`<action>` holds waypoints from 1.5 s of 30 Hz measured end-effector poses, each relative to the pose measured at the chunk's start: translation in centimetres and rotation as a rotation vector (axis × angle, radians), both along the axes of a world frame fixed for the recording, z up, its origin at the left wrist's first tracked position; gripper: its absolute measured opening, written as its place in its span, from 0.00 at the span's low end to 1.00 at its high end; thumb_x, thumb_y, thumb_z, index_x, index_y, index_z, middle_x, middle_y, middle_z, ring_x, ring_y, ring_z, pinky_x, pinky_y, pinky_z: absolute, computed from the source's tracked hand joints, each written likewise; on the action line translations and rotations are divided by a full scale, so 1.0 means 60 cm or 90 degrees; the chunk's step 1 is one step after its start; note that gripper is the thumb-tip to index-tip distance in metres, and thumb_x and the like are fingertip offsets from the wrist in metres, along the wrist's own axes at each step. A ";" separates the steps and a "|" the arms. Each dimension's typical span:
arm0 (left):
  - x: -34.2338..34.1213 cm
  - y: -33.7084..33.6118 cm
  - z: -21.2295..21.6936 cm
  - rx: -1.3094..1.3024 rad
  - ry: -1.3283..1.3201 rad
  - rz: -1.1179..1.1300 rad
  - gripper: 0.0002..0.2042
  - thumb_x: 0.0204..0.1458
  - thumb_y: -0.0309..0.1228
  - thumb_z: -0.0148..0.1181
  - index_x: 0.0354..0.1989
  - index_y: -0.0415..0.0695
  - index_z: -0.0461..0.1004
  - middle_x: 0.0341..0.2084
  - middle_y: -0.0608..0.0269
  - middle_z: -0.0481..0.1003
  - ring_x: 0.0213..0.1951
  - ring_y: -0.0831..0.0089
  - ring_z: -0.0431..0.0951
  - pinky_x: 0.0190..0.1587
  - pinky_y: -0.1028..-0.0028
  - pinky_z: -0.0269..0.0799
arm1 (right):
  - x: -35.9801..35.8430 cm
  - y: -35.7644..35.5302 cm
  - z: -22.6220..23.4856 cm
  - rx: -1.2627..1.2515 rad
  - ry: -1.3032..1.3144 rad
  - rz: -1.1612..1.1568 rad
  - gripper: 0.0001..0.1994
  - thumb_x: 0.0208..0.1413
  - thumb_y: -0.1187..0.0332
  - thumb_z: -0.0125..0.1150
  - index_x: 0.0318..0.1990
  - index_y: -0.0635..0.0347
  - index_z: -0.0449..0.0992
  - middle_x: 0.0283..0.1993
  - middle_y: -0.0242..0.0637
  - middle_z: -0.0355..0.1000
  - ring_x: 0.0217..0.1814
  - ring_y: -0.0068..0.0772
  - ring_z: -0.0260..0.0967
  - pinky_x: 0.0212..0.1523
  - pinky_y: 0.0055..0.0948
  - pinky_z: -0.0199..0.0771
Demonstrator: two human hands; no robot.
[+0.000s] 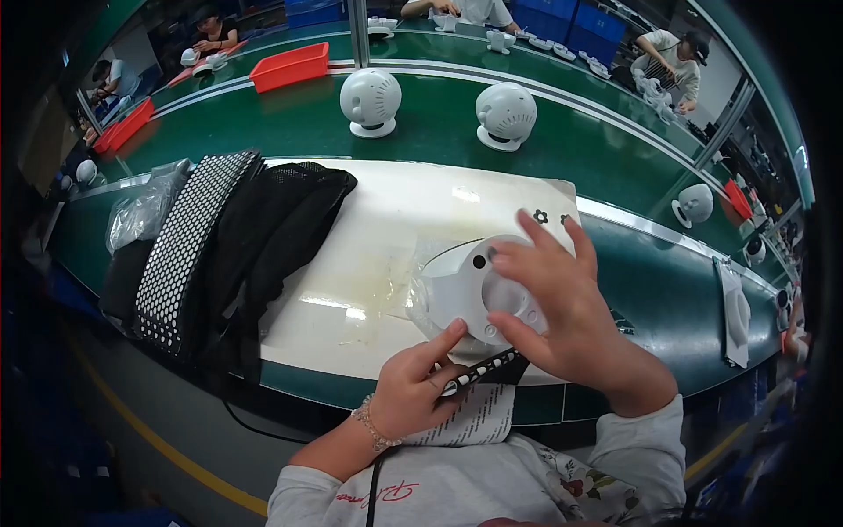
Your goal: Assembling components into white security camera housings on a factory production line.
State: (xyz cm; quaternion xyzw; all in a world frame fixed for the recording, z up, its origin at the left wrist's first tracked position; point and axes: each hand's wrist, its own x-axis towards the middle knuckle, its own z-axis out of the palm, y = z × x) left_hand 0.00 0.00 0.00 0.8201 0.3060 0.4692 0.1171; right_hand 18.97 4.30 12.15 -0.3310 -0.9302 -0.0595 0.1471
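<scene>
The round white plastic fan housing (470, 285) lies in a clear plastic bag on the white work mat (369, 255), at its near edge. The right hand (562, 307) rests on top of it, fingers spread. Just below it, the left hand (413, 386) pinches a black mesh strip with white dots (487, 367), thumb reaching up to the housing's lower rim.

Place: factory assembly line.
Line: long green conveyor belt (290, 123) carrying identical white round fans (370, 101).
Bins: red trays (291, 67) and blue crates (575, 22) along the belt.
Staff: several seated workers (672, 57) at stations.
Station: white work mat (369, 255), stacked black mesh covers (263, 237).
</scene>
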 end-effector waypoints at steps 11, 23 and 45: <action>0.014 -0.004 -0.007 -0.028 -0.074 0.068 0.11 0.25 0.22 0.62 0.23 0.37 0.73 0.53 0.54 0.63 0.27 0.68 0.74 0.29 0.74 0.71 | 0.005 -0.016 -0.076 -0.262 0.349 -0.023 0.02 0.46 0.71 0.60 0.29 0.57 0.74 0.66 0.48 0.41 0.70 0.52 0.29 0.61 0.42 0.41; 0.012 -0.001 0.003 -0.110 -0.123 0.045 0.09 0.29 0.21 0.64 0.22 0.35 0.72 0.49 0.54 0.67 0.25 0.69 0.73 0.27 0.75 0.70 | 0.030 -0.039 -0.101 0.200 0.159 0.003 0.09 0.47 0.59 0.58 0.34 0.47 0.77 0.58 0.35 0.59 0.66 0.43 0.44 0.62 0.44 0.32; 0.003 -0.013 0.010 -0.046 -0.163 0.031 0.13 0.26 0.22 0.69 0.21 0.38 0.71 0.49 0.50 0.67 0.31 0.68 0.70 0.34 0.75 0.67 | 0.071 -0.055 -0.105 0.068 0.362 0.043 0.12 0.32 0.68 0.68 0.30 0.52 0.76 0.39 0.32 0.65 0.41 0.36 0.59 0.39 0.31 0.61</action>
